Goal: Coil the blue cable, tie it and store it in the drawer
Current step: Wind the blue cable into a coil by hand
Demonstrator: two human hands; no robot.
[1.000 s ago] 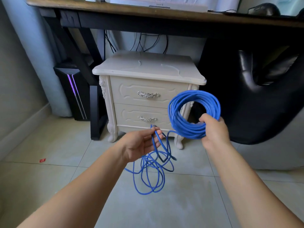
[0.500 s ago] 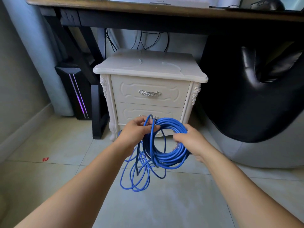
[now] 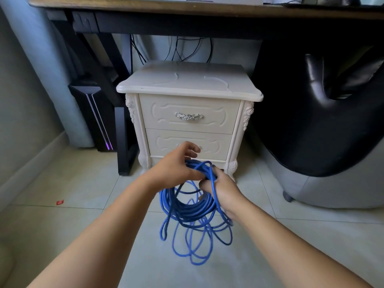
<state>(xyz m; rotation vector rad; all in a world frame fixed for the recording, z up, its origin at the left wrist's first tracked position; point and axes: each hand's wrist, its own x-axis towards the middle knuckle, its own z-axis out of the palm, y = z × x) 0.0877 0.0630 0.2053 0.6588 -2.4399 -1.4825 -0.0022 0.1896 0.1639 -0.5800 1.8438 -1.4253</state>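
The blue cable (image 3: 187, 210) hangs as a thick coil from both hands, low in front of the cream nightstand (image 3: 189, 88). Several loose loops trail below the coil almost to the floor. My right hand (image 3: 221, 190) grips the top right of the coil, with one strand running over its back. My left hand (image 3: 176, 167) rests on the top of the coil, thumb pressed to the strands and fingers spread toward the lower drawer (image 3: 187, 143). Both the upper drawer (image 3: 189, 114) and the lower one are closed.
A wooden desk (image 3: 187, 9) spans the top, with black cables hanging behind the nightstand. A black computer tower (image 3: 91, 117) with a purple light stands at left by the desk leg. A black and grey seat (image 3: 324, 121) fills the right. A red scrap (image 3: 59, 202) lies on the tiled floor.
My hands came together and dropped lower. The coil, held up by my right hand a second ago, now hangs below both hands, and my left fingers have opened over its top.
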